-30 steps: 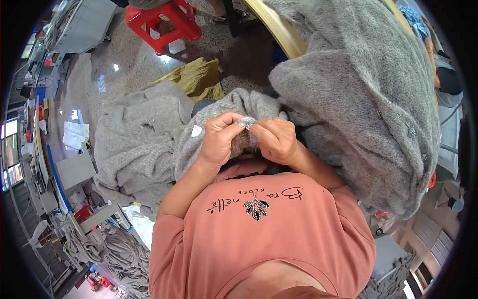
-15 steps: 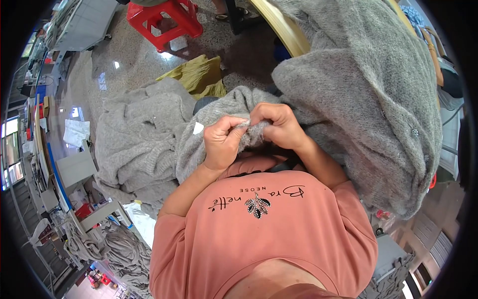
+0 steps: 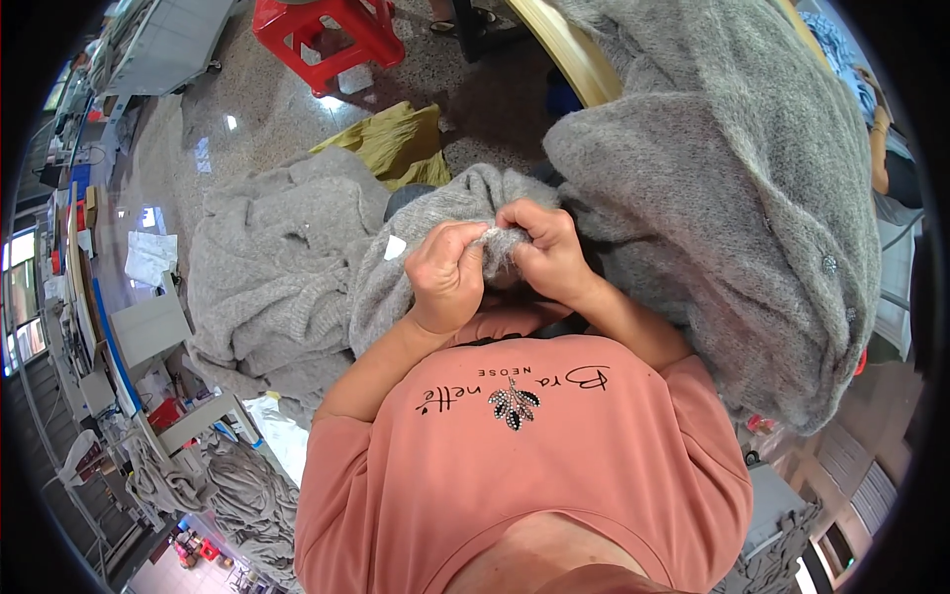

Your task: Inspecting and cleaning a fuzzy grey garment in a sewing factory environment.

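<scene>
A grey knit garment (image 3: 380, 287) lies bunched across my lap, with a small white tag (image 3: 395, 247) showing on it. My left hand (image 3: 447, 275) pinches a fold of this knit between thumb and fingers. Just to its right, my right hand (image 3: 546, 249) is closed on the same fold, thumb pressed against curled fingers. A short stretch of fuzzy knit edge shows between the two hands. Whether a small tool or thread is in the fingers I cannot make out.
More grey knitwear (image 3: 277, 257) is heaped at the left, and a large grey knit pile (image 3: 712, 208) covers the wooden-edged table (image 3: 574, 59) at the right. Ahead on the floor are an olive sack (image 3: 396, 144) and a red stool (image 3: 332, 45). Another person's arm (image 3: 879, 153) shows far right.
My hands have shifted slightly, the knit edge between them now drawn up a little and more exposed. Both keep their grip on the garment.
</scene>
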Available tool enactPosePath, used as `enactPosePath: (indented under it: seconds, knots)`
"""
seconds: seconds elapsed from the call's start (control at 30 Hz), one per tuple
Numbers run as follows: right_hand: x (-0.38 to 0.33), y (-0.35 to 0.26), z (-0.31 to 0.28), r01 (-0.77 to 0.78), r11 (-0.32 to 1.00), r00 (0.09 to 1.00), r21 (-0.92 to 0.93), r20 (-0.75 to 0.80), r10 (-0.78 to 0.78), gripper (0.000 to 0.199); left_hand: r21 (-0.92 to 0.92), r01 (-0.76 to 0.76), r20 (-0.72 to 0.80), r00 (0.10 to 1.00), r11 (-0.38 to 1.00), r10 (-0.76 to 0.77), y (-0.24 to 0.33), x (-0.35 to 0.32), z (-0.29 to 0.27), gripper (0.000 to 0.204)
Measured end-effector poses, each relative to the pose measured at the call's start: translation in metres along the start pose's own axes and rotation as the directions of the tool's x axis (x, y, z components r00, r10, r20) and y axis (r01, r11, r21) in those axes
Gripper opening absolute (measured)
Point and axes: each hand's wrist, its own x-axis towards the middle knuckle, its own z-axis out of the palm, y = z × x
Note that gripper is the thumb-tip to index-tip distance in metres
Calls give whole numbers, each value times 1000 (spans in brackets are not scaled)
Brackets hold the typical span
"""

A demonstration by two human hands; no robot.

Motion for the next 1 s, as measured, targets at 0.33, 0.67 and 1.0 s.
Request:
enactPosePath:
  seconds: [0.33,0.67,1.0]
  knots:
    - [6,-8,6,288,916,942,-280,-89,-323,26,88,-149,-70,985,985,155,1,-5,2,14]
    - [-14,16,-37,-15,976,989,-217,-147,-18,20,619,197,-5,969,760,-247,-48,-10,-64,19]
    - [-32,82,-29,-376,921,925,102,-12,379,6,852,511,-358,730,117,-582,-110,-46,-178,22]
